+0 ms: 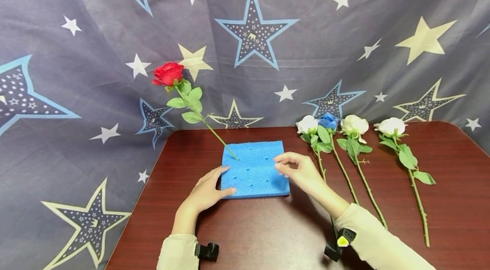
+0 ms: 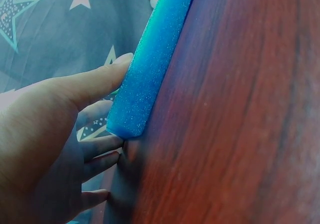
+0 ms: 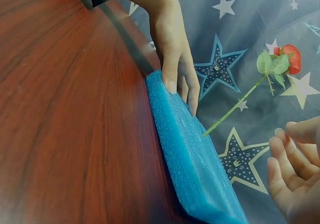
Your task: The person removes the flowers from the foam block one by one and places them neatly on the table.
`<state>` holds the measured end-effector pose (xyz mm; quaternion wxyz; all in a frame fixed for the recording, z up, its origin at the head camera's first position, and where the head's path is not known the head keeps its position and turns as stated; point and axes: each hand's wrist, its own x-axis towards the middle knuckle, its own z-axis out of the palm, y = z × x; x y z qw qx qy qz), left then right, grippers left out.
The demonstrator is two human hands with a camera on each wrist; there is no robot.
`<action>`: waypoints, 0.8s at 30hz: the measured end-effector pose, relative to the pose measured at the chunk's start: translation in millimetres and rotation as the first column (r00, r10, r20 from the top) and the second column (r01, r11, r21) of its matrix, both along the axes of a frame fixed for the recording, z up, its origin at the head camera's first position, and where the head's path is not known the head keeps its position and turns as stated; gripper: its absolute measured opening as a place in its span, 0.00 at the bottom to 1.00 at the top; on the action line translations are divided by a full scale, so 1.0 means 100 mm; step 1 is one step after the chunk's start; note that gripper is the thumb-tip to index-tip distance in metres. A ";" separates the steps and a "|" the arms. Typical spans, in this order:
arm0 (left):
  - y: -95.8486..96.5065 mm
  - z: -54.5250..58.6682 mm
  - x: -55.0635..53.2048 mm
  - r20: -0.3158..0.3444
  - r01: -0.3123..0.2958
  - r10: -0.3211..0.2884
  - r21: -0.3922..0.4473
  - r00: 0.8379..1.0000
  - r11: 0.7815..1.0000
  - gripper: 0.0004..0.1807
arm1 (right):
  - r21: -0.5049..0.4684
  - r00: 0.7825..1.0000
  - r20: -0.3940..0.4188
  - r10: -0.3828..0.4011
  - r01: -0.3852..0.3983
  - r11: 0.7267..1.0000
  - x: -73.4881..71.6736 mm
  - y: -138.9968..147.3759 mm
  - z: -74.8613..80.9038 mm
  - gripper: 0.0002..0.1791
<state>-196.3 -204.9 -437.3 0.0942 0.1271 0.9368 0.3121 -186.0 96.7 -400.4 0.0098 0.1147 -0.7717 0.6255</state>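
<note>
A blue foam block with several small holes lies on the table. One red rose leans to the left, the lower end of its green stem stuck into the foam's upper left part. My left hand steadies the block's left side, thumb and a fingertip on its top; the left wrist view shows the thumb against the foam's edge and the other fingers spread. Over the block's right edge hovers my right hand, fingers loosely bent and holding nothing; in the right wrist view its fingers are apart from the foam.
To the right on the brown table lie a white rose, a blue rose, a second white rose and a third. Their stems point toward the front, partly under my right forearm. A star-patterned grey cloth hangs behind.
</note>
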 end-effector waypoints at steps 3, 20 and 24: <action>0.01 0.00 0.00 -0.005 0.005 -0.005 0.002 1.000 1.000 0.43 | -0.005 1.000 -0.006 0.005 -0.005 1.000 -0.06 -0.08 -0.02 0.12; 0.01 0.02 0.01 -0.011 -0.009 0.009 -0.008 1.000 1.000 0.43 | 0.001 1.000 -0.019 0.019 -0.019 1.000 -0.32 -0.57 -0.09 0.11; 0.01 0.02 0.01 -0.016 -0.008 0.008 -0.010 1.000 1.000 0.42 | -0.004 1.000 -0.012 -0.006 0.006 1.000 -0.40 -0.68 -0.17 0.10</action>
